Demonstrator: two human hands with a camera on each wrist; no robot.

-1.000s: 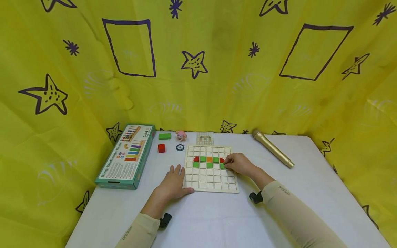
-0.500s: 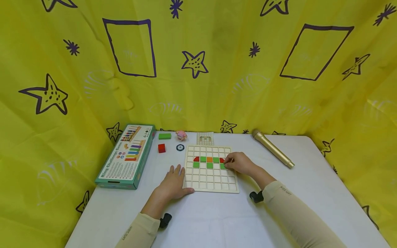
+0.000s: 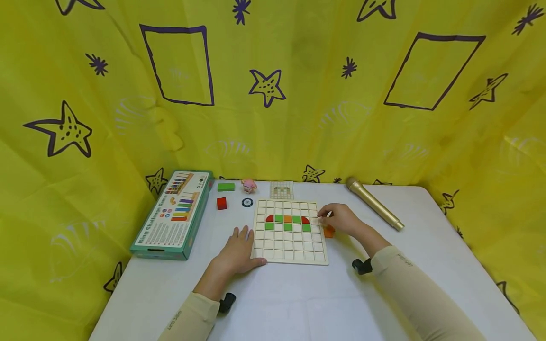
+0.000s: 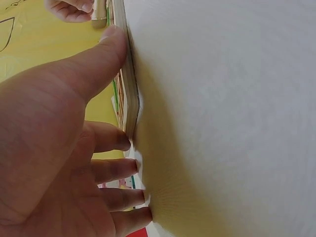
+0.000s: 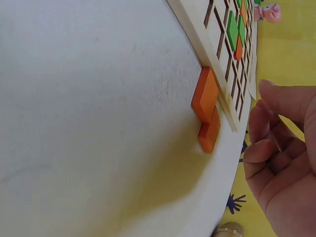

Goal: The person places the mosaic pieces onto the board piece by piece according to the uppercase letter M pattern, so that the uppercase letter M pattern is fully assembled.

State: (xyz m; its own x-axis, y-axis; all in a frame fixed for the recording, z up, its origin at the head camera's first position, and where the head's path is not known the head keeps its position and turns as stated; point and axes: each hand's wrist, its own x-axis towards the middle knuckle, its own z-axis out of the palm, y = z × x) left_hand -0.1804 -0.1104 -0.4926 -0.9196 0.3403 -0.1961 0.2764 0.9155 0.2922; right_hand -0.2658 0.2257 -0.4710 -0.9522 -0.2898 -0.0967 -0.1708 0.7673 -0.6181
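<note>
A pale wooden grid board (image 3: 292,255) lies on the white table. Red, green and orange tiles fill part of its upper cells, with a red quarter-round tile (image 3: 305,220) and a green square tile (image 3: 306,228) at the right end. My right hand (image 3: 341,220) hovers at the board's right edge, fingers loosely bent and nothing between them in the right wrist view. Below it lie two orange tiles (image 5: 205,96) beside the board. My left hand (image 3: 235,252) rests spread on the table, its fingertips along the board's left edge and thumb at the near left corner.
A green game box (image 3: 172,213) lies at left. Near it are a green block (image 3: 226,187), a red cube (image 3: 222,203), a round chip (image 3: 247,202) and a pink figurine (image 3: 249,185). A pattern card (image 3: 282,184) lies behind the board; a gold microphone (image 3: 375,203) at right.
My right hand has drawn away from the right-end tiles, moving right off the board. The red and green tiles there and the orange ones beside the board now show. My left hand stays put.
</note>
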